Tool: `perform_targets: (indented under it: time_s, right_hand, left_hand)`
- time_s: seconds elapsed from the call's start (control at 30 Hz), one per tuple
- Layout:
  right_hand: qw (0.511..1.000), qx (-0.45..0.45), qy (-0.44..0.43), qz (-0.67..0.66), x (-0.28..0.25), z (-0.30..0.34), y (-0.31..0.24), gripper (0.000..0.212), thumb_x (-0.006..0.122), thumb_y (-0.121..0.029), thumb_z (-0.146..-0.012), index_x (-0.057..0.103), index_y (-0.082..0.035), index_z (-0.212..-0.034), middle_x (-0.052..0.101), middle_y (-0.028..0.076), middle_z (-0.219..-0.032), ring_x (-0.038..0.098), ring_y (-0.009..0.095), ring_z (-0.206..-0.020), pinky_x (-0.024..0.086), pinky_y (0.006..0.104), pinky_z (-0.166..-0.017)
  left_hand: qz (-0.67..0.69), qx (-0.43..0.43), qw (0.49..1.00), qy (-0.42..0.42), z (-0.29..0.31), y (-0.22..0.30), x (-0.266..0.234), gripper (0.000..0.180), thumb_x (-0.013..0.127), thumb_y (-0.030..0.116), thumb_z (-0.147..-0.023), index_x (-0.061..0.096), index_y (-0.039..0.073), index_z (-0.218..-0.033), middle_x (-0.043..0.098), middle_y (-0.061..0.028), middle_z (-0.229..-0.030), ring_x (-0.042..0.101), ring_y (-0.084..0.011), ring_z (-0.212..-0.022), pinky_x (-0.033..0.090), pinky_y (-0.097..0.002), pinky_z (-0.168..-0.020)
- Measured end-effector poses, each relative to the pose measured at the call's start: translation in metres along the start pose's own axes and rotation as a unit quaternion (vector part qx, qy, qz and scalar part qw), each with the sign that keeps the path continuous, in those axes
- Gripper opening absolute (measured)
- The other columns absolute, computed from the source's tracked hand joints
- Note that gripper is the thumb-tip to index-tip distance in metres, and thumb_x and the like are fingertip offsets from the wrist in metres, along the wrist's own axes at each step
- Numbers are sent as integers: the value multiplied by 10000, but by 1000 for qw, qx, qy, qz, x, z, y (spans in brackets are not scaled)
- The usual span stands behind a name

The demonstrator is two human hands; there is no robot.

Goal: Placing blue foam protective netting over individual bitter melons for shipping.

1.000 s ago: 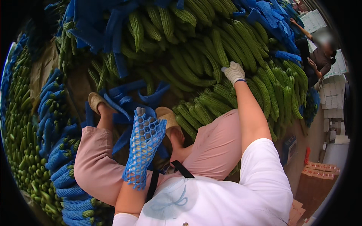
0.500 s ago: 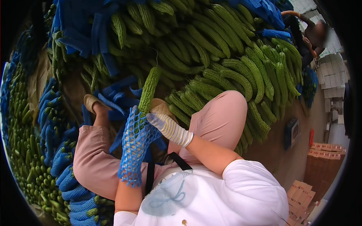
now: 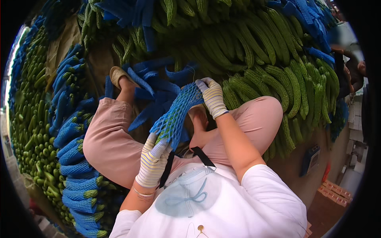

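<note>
A bitter melon (image 3: 159, 138) lies inside a blue foam net sleeve (image 3: 179, 110) that slants between my two hands above my lap. My left hand (image 3: 154, 159), in a striped knit glove, is closed on the near end, where green skin shows at the sleeve's mouth. At the far end, my right hand (image 3: 213, 97), gloved alike, pinches the sleeve's tip, from which a thin stem or tendril sticks out. Mesh hides most of the melon. Just beyond, several loose blue net sleeves (image 3: 149, 99) lie in a heap on the floor between my feet.
Bare bitter melons (image 3: 274, 83) are piled in rows ahead and to the right. On the left stand a row of netted ones (image 3: 81, 186) and a heap of small green vegetables (image 3: 35, 131). A blue device (image 3: 310, 160) sits at right; another person (image 3: 351, 69) is beyond.
The net sleeve has gone from around my left hand and forearm onto the bitter melon. My left hand now grips the near end; my right hand has moved to the far tip.
</note>
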State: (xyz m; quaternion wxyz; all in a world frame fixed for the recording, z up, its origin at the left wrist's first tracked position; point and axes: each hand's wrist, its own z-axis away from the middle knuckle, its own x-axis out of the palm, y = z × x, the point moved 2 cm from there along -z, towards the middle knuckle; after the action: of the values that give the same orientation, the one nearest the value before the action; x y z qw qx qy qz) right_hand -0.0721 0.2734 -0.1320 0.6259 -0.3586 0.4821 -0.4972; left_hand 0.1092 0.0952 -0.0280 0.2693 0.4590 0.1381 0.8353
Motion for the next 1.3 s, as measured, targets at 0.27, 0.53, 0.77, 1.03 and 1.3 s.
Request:
perform_targets:
  time_s: [0.27,0.53,0.77,1.03,1.3]
  right_hand:
    - [817,179,-275,-473,39,75,-46,505,643,-367,-842,492,-31,-1188,588,135,-1089,591,210,-939,480,384,-869]
    - [911,28,-338,-236,59,114,-101,668,645,-392,-842,363,-20,-1320,534,82,-1124,557,157,-964,489,269,-760]
    - [926,-114,-337,-126,45,116,-132,752,579,-537,-826,419,18,-1308,489,166,-1285,561,266,-1084,488,318,-821]
    - [949,-76,-300,-57,6,93,-67,533,570,-340,-894,455,11,-1279,523,125,-1235,577,193,-1008,453,291,-841]
    - [945,-68,-286,141,5,81,-42,445,587,-231,-878,490,11,-1237,584,142,-1109,584,201,-951,465,294,-822]
  left_hand:
    - [-238,129,956,-111,14,5,1,433,550,-30,-859,464,1,-1283,506,-99,-1261,499,-171,-1144,391,-286,-962]
    - [-224,169,959,-41,11,52,-1,800,658,166,-833,154,45,-1442,363,-131,-1370,390,-205,-1242,334,-353,-1022]
    - [-27,306,950,60,45,130,-16,632,617,171,-857,270,74,-1377,547,-101,-1078,615,-174,-901,555,-272,-704]
    - [-24,480,752,450,66,256,-141,614,552,182,-888,244,157,-1419,500,-167,-1225,553,-282,-1054,545,-335,-741]
    - [-110,405,701,577,54,292,-290,737,597,176,-843,182,94,-1446,379,-170,-1380,442,-321,-1212,383,-384,-995]
